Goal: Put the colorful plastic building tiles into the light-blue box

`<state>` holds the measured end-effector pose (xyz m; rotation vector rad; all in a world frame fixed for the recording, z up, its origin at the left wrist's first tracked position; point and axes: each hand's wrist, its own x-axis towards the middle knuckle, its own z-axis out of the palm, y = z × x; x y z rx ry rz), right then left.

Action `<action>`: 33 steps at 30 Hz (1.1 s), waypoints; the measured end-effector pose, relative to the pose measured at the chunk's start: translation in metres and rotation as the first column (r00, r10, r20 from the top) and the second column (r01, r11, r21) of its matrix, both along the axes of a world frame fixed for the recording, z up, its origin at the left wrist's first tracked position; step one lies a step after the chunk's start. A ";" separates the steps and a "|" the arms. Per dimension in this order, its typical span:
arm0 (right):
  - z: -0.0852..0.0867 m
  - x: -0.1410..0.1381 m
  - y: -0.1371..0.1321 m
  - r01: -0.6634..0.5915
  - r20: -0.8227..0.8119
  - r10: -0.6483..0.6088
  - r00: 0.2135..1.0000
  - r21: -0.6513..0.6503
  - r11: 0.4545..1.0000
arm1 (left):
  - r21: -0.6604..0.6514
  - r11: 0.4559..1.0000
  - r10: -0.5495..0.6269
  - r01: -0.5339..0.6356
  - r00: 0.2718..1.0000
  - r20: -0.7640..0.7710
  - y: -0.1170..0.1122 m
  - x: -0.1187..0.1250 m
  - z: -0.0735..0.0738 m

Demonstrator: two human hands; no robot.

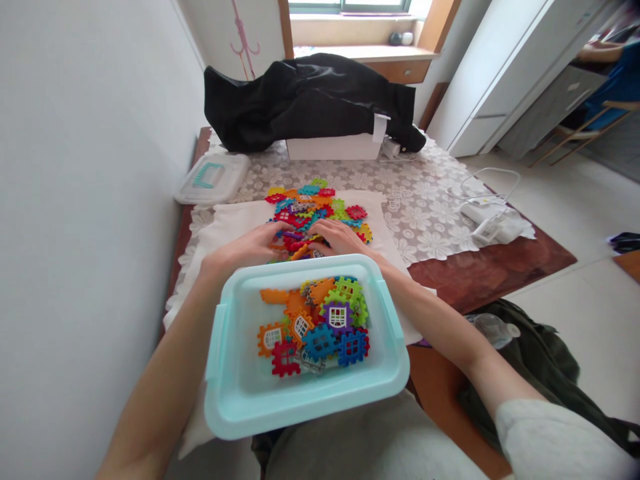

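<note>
My left hand (pixel 255 245) and my right hand (pixel 340 236) reach past a light-blue plastic tub (pixel 305 410). They cup the near part of a pile of colourful plastic building blocks (pixel 300 208) from both sides. The fingers of both hands are curled in around blocks, with the fingertips partly hidden among them. The blocks are flat, notched at the edges, and some have window shapes. The tub is between my forearms, close to my body, and several more building blocks (pixel 320 341) lie inside it. What bears the tub is hidden.
A white cloth (pixel 240 217) lies beneath the pile on a lace-covered table (pixel 417 227). At the back left is a clear lid (pixel 214 179); black fabric (pixel 310 103) covers a white box. A white device with a cable (pixel 493 220) sits right. Another person (pixel 613 83) is far right.
</note>
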<state>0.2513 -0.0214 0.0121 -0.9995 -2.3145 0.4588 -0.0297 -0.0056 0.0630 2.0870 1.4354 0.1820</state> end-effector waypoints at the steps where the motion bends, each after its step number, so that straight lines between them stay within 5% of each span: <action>1: 0.001 0.000 -0.001 0.009 0.000 -0.009 1.000 -0.009 1.000 | -0.012 1.000 -0.009 0.008 0.999 -0.034 0.000 -0.002 0.001; 8: -0.018 0.000 0.010 0.080 -0.123 -0.068 0.990 0.093 0.992 | 0.007 0.997 -0.076 0.078 0.988 -0.134 -0.002 -0.003 -0.001; 14: -0.039 0.000 0.025 0.145 -0.244 -0.111 0.963 0.125 0.981 | -0.004 1.000 -0.023 0.023 0.999 -0.046 -0.002 0.003 -0.003; 21: -0.037 -0.001 0.027 0.187 -0.325 -0.187 0.927 -0.029 0.982 | -0.013 1.000 0.004 -0.004 1.000 0.011 0.002 0.006 -0.006; 27: -0.039 0.003 0.032 0.201 -0.422 -0.196 0.885 -0.032 0.979 | -0.024 1.000 0.011 -0.011 1.000 -0.005 0.005 0.000 -0.001; 33: -0.042 0.003 0.033 0.189 -0.407 -0.181 0.895 -0.022 0.982 | -0.010 1.000 0.027 -0.029 0.986 -0.165 0.001 -0.013 0.005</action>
